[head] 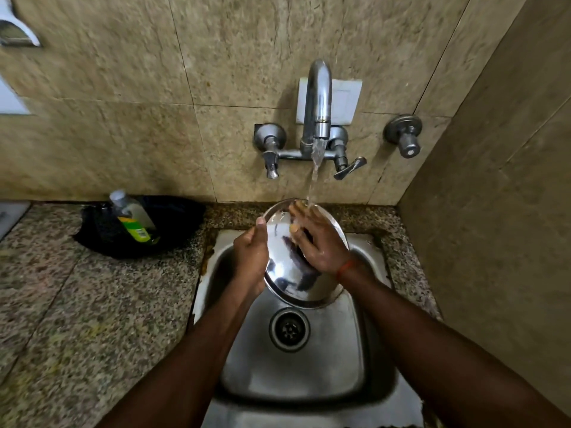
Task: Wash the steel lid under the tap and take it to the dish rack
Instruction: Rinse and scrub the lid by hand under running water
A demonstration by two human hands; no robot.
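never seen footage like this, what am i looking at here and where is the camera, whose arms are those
There is only one picture, taken by a wide-angle camera worn on a person's head, looking forward and down. That is why two bare arms reach in from the bottom: they belong to the wearer. No machine is involved.

The left hand grips the edge of a round steel lid, held tilted over a steel sink. The right hand lies flat on the lid's face, apparently rubbing it. Water runs from the wall tap onto the lid's upper part and the right hand's fingers.

On the speckled stone counter to the left stands a bottle with a green label, resting in something dark. No dish rack is in view.
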